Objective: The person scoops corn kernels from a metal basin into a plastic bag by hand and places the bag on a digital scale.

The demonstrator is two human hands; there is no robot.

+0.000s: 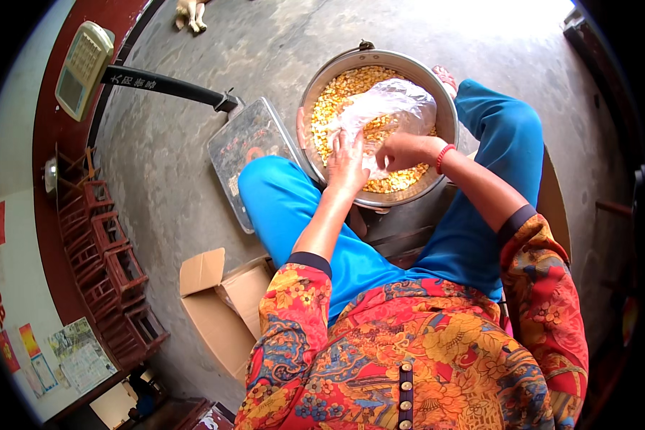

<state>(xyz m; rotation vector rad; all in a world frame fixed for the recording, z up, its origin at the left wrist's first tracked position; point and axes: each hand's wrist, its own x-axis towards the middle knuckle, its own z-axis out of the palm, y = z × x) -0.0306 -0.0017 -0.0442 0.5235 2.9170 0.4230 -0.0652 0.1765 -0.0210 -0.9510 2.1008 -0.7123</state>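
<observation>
Between my knees stands a round metal bucket (450, 126) with yellow corn kernels (344, 88) in it. A clear plastic bag (408, 94) lies crumpled over the kernels, and some kernels show through or beside its film. My left hand (346, 164) has its fingertips at the bag's near-left side, with film against them and the thumb apart. Close on its right, my right hand (406, 152) is curled with fingers bent downward over the bag's lower part. Its fingertips are partly hidden, so whether it grips film or kernels does not show.
A platform scale (252, 142) touches or nearly touches the bucket's left side; its display head (84, 70) is on a black post (161, 88). An open cardboard box (220, 312) sits left of me. Stacked wooden stools (110, 236) line the wall. An animal's legs (192, 15) show at the top.
</observation>
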